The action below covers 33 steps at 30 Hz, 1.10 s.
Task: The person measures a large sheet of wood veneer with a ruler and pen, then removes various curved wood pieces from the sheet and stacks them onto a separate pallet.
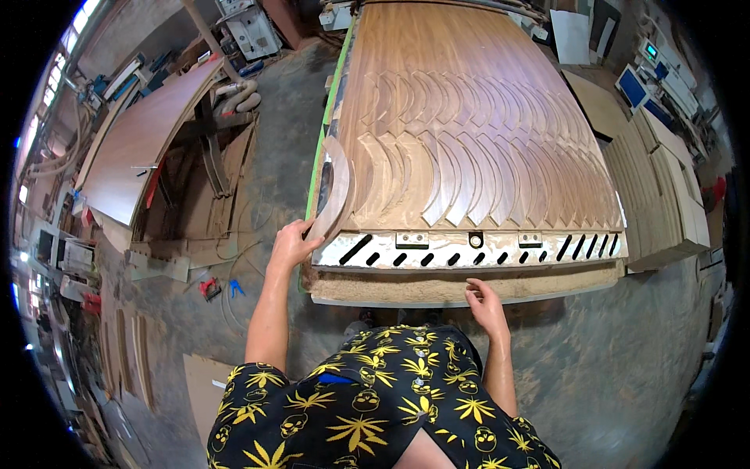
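My left hand (292,244) is closed on the lower end of a curved wooden piece (335,187) at the near left corner of the machine bed. That piece stands over the left edge of a large wood-grain panel (469,47). Rows of arc-shaped cuts (440,180) cover the panel's near half, with sawdust in the gaps. At the left of the near row, some arc-shaped places show bare, dusty board. My right hand (486,305) is empty, its fingers loosely bent and apart, by the sawdust-filled front ledge (391,285).
A white slotted metal strip (469,250) runs along the bed's front. Another panel lies on a stand (148,148) at the left. Stacked boards (656,187) stand close on the right. Red and blue tools (209,289) and wooden strips (141,359) lie on the floor.
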Available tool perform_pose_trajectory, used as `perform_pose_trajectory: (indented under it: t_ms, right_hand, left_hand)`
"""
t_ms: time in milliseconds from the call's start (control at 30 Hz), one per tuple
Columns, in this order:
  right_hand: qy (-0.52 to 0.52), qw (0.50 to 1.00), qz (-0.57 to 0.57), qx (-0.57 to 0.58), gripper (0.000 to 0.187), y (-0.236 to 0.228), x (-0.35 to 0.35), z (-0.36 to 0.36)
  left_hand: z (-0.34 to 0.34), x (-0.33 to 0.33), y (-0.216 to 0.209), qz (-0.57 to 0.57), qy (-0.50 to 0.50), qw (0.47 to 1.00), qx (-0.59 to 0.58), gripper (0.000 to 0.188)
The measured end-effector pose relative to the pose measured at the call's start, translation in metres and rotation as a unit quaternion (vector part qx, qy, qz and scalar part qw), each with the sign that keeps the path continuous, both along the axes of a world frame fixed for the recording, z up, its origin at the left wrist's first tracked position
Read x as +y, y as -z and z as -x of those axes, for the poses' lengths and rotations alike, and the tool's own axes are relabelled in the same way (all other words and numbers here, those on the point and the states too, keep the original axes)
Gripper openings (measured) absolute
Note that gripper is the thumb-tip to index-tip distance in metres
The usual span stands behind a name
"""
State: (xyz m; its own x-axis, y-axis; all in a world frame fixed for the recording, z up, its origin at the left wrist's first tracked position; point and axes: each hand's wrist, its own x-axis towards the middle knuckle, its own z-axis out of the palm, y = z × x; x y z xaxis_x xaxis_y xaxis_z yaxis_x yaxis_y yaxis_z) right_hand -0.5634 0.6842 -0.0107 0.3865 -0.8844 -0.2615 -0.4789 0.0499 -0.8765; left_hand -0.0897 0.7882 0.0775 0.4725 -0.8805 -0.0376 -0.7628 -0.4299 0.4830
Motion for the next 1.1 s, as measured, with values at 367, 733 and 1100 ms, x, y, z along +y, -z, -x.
perform_pose_trajectory:
  t_ms: [367, 733, 1100]
  right_hand:
    - [-0.005, 1.0, 0.002, -0.014, 0.037, 0.0, -0.006, -0.005]
    - [0.002, 1.0, 0.009, 0.001, 0.037, 0.001, -0.002, 0.0]
    - [0.02, 1.0, 0.007, 0.007, 0.037, -0.008, 0.004, 0.007]
  left_hand:
    - [-0.003, -0.004, 0.011, -0.077, -0.012, 0.995, -0.069, 0.057]
    - [0.004, -0.014, 0.012, -0.114, -0.007, 0.988, -0.103, 0.053]
    - [0.019, -0.03, 0.023, -0.013, 0.005, 0.989, -0.149, 0.05]
